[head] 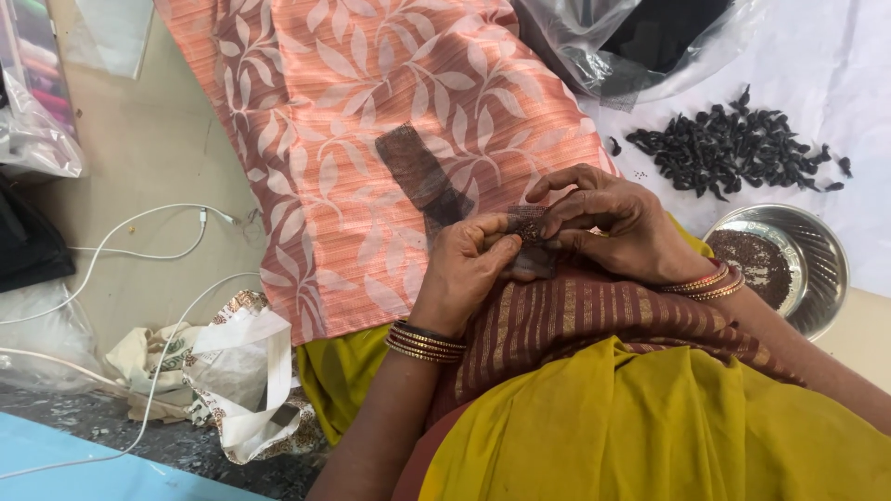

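My left hand (469, 264) and my right hand (608, 223) meet over my lap, both pinching a small bundle (531, 230) wrapped in dark brown net. A strip of the same net fabric (422, 176) trails up and left from the bundle across an orange cloth with a white leaf pattern (371, 121). Both wrists wear several bangles. What is inside the bundle is hidden by my fingers.
A steel bowl (821, 255) holding small dark seeds sits at the right. Behind it, a heap of black dried pods (733, 148) lies on white cloth. A clear plastic bag (594, 46) is above. White cables (139, 250) and a patterned cloth bag (223, 380) lie at the left.
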